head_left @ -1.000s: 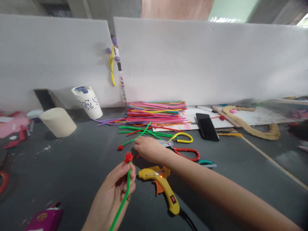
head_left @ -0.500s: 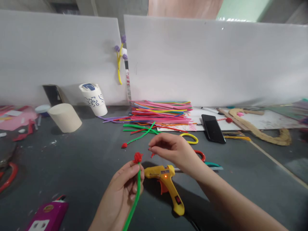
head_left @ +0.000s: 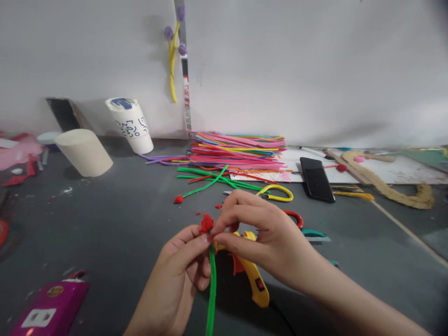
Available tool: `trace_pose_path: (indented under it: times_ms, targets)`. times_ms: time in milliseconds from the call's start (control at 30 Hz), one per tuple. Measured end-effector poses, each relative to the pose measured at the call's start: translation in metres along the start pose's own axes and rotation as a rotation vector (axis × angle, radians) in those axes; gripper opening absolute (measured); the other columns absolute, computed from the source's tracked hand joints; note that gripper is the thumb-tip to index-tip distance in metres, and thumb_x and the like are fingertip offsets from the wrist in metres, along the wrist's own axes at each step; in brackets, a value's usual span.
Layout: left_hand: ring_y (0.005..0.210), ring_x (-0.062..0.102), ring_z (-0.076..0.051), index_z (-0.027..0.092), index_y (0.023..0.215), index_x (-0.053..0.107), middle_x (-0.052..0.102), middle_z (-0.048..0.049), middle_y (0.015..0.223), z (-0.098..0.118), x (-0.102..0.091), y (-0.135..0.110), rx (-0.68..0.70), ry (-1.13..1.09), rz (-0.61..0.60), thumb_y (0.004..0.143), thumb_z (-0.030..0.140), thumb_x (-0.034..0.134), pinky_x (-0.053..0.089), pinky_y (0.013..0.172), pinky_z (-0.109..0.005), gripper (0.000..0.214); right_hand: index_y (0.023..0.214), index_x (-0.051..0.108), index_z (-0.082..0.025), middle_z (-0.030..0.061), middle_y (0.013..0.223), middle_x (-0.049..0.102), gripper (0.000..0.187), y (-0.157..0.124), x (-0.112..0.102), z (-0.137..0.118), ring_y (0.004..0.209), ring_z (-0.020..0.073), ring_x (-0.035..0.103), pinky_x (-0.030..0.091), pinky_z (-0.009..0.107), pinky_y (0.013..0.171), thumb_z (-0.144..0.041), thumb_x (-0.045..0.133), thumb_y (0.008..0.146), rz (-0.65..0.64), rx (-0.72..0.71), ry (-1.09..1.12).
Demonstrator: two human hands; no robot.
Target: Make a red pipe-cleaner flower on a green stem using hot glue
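Note:
My left hand [head_left: 189,259] is closed round a pipe-cleaner flower, its green stem [head_left: 212,294] hanging down between thumb and fingers. The red flower head [head_left: 206,223] stands upright just above my left thumb. My right hand [head_left: 259,228] reaches in from the right, thumb and forefinger pinched on a bit of red pipe cleaner [head_left: 212,236] right under the flower head. Behind the right hand lies a yellow glue gun [head_left: 257,284], partly covered by the fingers. A second red-tipped green flower [head_left: 178,199] rests on the table beyond my hands.
A heap of coloured pipe cleaners [head_left: 238,151] lies along the white board. Yellow-handled scissors [head_left: 280,192], red-handled scissors [head_left: 296,217] and a black phone [head_left: 317,179] are to the right. On the left stand a beige cylinder [head_left: 84,153], a white cup [head_left: 129,123] and a purple power strip [head_left: 52,308].
My right hand has moved down and left to the base of the flower head, meeting my left hand. Small red scraps now show on the table. The view has tilted down.

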State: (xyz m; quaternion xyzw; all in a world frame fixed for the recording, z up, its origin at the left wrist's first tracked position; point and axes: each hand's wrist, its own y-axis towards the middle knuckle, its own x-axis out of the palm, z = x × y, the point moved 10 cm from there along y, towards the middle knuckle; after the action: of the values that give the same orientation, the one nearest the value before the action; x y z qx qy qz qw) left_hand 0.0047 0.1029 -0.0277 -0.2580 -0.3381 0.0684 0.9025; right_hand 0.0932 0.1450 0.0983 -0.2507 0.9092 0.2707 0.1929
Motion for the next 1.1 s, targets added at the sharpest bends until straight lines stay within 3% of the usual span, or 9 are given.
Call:
trace_pose_path:
  times_ms: [167,467,833,1100]
  targets:
    - [0.040,0.040,-0.003,0.015,0.070,0.066,0.051,0.0063,0.048,-0.002,0.000,0.001,-0.013,0.017,-0.005,0.068,0.023,0.078,0.032,0.034,-0.011,0.014,0.081,0.071,-0.010,0.0022,0.080,0.060,0.009,0.000,0.000,-0.004,0.078,0.0106,0.058,0.046,0.019,0.071,-0.006,0.064,0.084,0.025,-0.093,-0.071]
    - [0.037,0.042,-0.002,0.015,0.069,0.069,0.055,0.0052,0.051,-0.005,-0.003,-0.001,-0.046,-0.038,0.022,0.063,0.020,0.081,0.030,0.031,-0.011,0.015,0.077,0.068,-0.010,0.0023,0.077,0.060,0.008,0.001,0.002,-0.001,0.074,0.0114,0.058,0.046,0.021,0.069,-0.006,0.065,0.084,0.022,-0.109,-0.083]
    - [0.038,0.042,-0.002,0.014,0.069,0.070,0.058,0.0033,0.052,-0.005,-0.002,-0.002,-0.052,-0.038,0.018,0.061,0.020,0.081,0.030,0.031,-0.010,0.015,0.080,0.063,-0.014,0.0037,0.079,0.060,0.008,-0.005,0.006,-0.011,0.074,0.0151,0.056,0.046,0.027,0.067,-0.012,0.061,0.088,0.089,-0.255,-0.361]
    - [0.037,0.039,-0.002,0.015,0.065,0.068,0.055,0.0043,0.049,-0.007,-0.002,-0.001,-0.073,-0.041,-0.001,0.062,0.019,0.080,0.029,0.031,-0.010,0.013,0.077,0.060,-0.016,0.0043,0.078,0.060,0.015,-0.008,0.009,-0.016,0.075,0.0164,0.058,0.048,0.028,0.069,-0.014,0.056,0.091,0.114,-0.314,-0.421]
